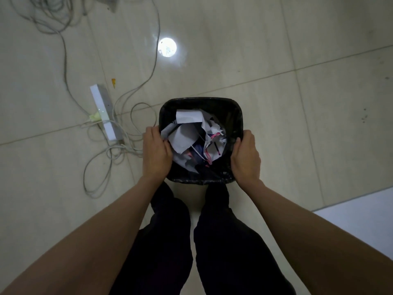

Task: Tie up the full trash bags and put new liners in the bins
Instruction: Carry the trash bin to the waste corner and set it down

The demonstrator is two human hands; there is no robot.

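Note:
A black bin (201, 101) lined with a black trash bag (232, 122) stands on the tiled floor just in front of my feet. Crumpled white paper and other scraps (191, 137) fill it. My left hand (157, 153) grips the bag's edge at the bin's left rim, thumb inside over the paper. My right hand (246, 156) grips the bag's edge at the right rim, thumb hooked inside. No spare liner is visible.
A white power strip (103, 111) with tangled grey and white cables (119, 145) lies on the floor left of the bin. A small orange scrap (114, 82) lies beyond it. A ceiling light reflects on the tiles (167, 47). A pale surface (361, 216) shows at the right.

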